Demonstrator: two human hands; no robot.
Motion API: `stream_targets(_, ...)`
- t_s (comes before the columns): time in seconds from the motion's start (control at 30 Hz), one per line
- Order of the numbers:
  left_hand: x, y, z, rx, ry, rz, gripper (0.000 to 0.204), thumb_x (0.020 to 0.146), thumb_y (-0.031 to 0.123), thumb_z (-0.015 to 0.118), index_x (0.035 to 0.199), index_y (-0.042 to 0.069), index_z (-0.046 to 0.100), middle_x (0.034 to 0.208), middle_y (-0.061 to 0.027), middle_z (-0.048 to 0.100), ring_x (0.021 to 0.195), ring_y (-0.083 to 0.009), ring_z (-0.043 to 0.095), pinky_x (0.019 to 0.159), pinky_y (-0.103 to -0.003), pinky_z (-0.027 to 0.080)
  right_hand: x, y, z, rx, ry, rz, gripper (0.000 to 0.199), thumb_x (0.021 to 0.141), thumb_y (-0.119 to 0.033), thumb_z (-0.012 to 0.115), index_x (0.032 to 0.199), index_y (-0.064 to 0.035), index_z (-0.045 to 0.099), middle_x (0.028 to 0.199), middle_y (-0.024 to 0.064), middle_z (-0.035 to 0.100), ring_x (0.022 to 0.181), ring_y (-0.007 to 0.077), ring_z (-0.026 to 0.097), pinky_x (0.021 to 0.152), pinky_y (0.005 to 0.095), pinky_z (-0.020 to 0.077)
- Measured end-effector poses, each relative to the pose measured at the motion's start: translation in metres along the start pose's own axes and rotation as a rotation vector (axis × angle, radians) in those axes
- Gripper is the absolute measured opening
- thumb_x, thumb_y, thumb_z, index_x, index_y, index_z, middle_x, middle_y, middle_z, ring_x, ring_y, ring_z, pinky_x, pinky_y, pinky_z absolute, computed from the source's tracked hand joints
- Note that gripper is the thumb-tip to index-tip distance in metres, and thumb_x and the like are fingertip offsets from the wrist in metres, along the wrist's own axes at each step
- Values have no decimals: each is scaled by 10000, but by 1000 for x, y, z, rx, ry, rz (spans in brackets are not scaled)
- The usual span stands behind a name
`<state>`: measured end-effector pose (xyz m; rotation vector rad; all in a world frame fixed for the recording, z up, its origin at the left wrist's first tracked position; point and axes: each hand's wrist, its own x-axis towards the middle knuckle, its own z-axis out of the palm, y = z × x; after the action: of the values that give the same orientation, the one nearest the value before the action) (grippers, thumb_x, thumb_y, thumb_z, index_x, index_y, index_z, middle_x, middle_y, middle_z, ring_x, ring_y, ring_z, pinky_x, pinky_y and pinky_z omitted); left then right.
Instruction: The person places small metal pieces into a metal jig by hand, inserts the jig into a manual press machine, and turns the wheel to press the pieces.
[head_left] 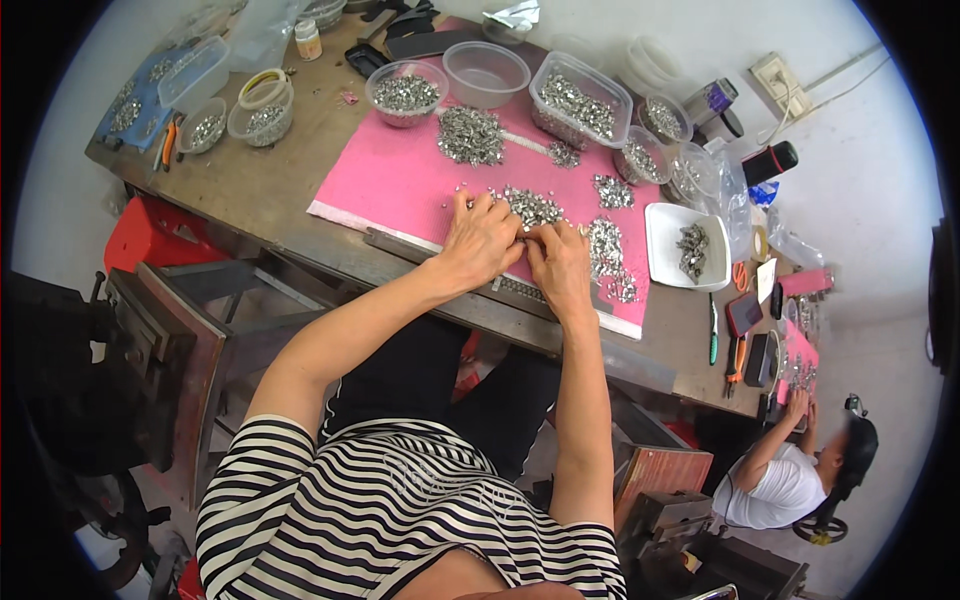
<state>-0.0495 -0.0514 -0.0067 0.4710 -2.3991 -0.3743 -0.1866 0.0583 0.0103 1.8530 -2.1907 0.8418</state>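
Note:
My left hand is at the near edge of a pink cloth, fingers bent and pinched together. Close beside it, my right hand also has its fingers curled in, thumb toward the left hand. Whatever sits between the fingertips is too small or hidden to name. Just beyond both hands lies a pile of small shiny metal pieces. Under the hands, along the table edge, runs a long metal strip, partly covered by them. More loose metal pieces spread to the right of my right hand.
Clear tubs of metal pieces line the far side, with an empty tub among them. A white tray stands right. Beyond are pliers and a co-worker. A red stool is left.

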Motion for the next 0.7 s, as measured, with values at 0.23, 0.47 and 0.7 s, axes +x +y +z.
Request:
stream_targets(0.23,3,-2,4,29,-15,-3,160,815,218,730,876,76,690,936,-92,627,1014,-293,538,960,-531,331,-3,-5,-3,-61,17,53,84,860,-108,705,912,-52,669,886,112,603,881,304,587,791,439,409)
stream_targets(0.47,-22,0,-40,-209,-17,143,142,819,208,745,894,110,674,904,-22,603,956,-234,561,978,-467,344,-35,-30,-26,293,35,73,83,866,-3,681,909,-23,613,867,112,587,824,300,574,757,411,410)
stream_targets(0.7,-38,4,-36,-218,1,204,154,820,206,749,921,115,678,914,-25,607,966,-222,564,982,-442,356,-48,-41,-17,243,84,-11,113,846,38,694,929,-3,629,881,122,593,834,327,568,760,426,455)
